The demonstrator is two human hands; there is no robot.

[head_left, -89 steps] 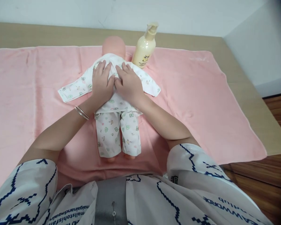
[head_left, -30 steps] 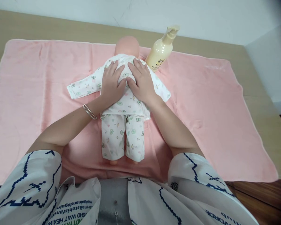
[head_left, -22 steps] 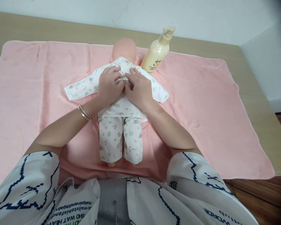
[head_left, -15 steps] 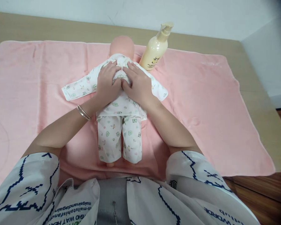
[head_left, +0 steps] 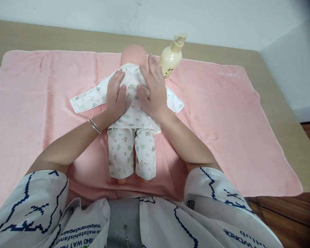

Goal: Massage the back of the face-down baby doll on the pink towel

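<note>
1. Plainly, the left grip is spread flat, fingers extended, closed around nothing, lying along the left side of the doll's back or chest.
2. Likewise flat and unclosed, the right grip is over the doll's right side; whether its palm touches cannot be told.
3. Between both grips is the doll, in printed clothes, head pointing away from the person.
4. Just beyond the right fingertips stands a pump bottle.
5. Under the doll, a pink blanket covers much of the bench.
</note>
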